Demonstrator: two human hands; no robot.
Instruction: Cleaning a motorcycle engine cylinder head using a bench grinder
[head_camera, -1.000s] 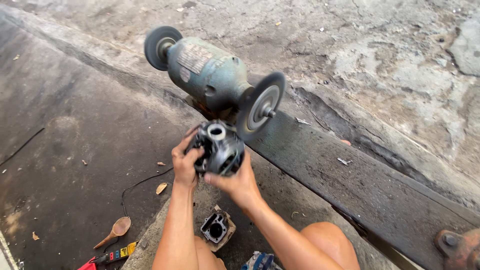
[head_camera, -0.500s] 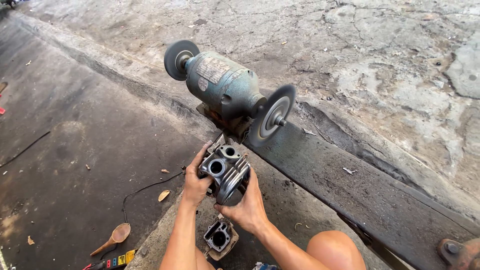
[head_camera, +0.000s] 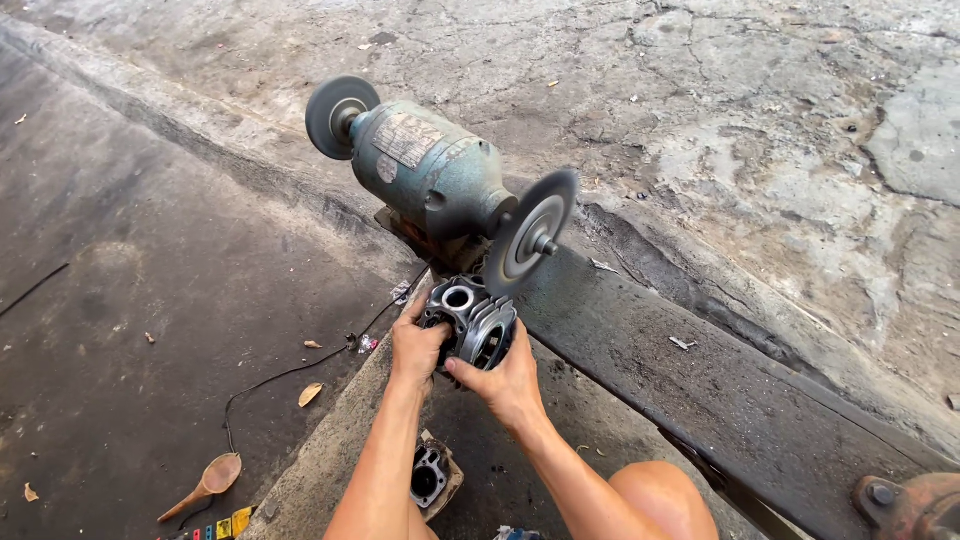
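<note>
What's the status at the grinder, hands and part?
Left hand and right hand both grip the finned metal cylinder. Cylinder sits just under the grinder's near wheel; contact unclear. Nothing between them.

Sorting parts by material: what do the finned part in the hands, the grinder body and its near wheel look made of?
Finned part, held by the left hand and right hand: looks like cast metal, probably aluminium; dull grey, thin fins, machined bores.
Grinder body: seemingly cast metal under worn grey-green paint, chipped in spots.
Near wheel: thin grey disc, likely abrasive, with a metal centre flange; uncertain.
</note>
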